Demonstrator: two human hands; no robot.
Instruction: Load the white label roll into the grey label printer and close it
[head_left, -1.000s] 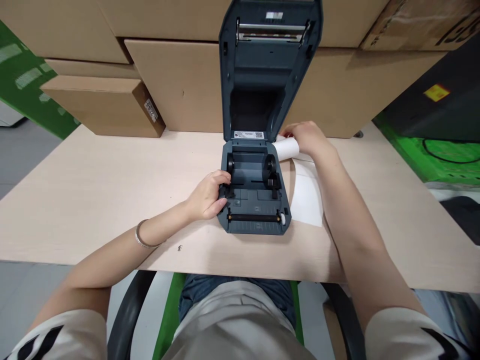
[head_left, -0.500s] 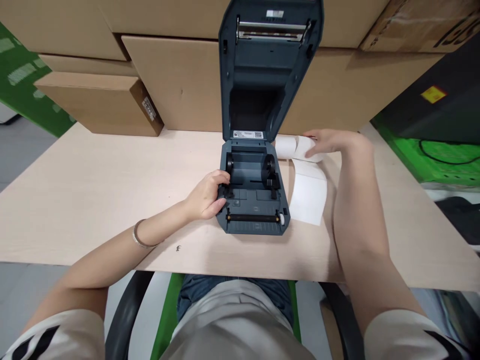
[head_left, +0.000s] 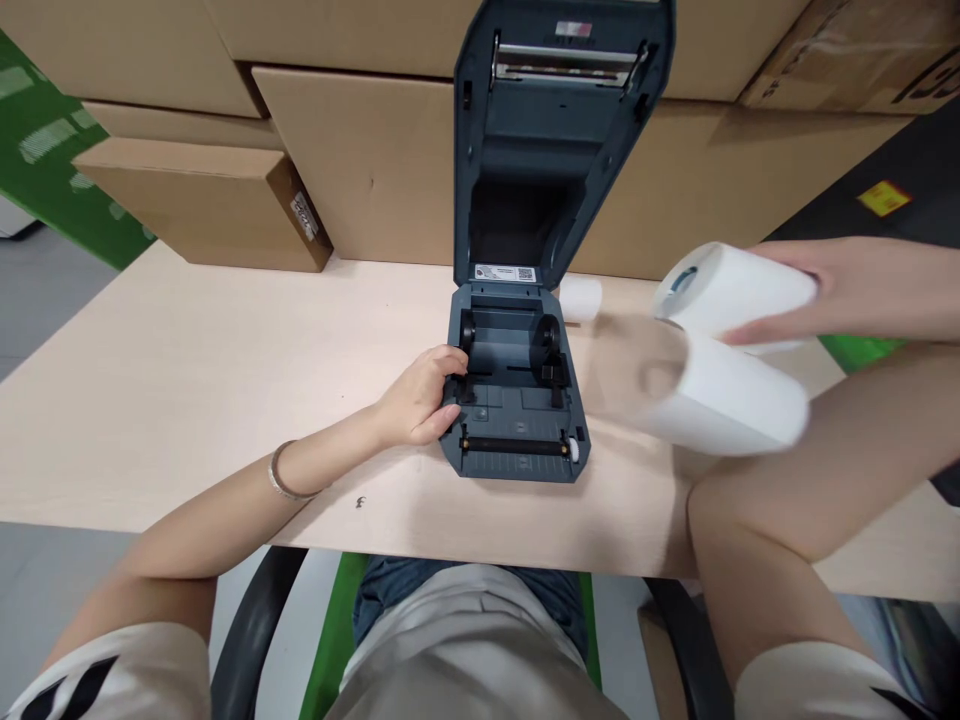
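A dark blue-grey label printer (head_left: 517,400) stands on the table with its lid (head_left: 555,150) raised, showing a black roller (head_left: 517,446) and black roll holders inside. My left hand (head_left: 421,396) is closed on the printer's left wall, fingers over the rim and thumb at the outside. To the right of the printer, above the table, my right hand (head_left: 840,290) grips a white label roll (head_left: 750,285). A loose paper strip (head_left: 742,400) curls down from that roll, blurred by motion. Another white roll (head_left: 582,298) lies beside the printer's back right corner, partly hidden.
Cardboard boxes (head_left: 367,170) line the back of the table (head_left: 187,400). A smaller carton (head_left: 187,205) sits at the back left. A dark case with a yellow sticker (head_left: 885,197) is at the far right. Black chair armrests flank my lap.
My right hand has lifted the label roll off the table and moved it right and toward me, its loose strip swinging. My left hand stays on the printer; the view has shifted slightly.
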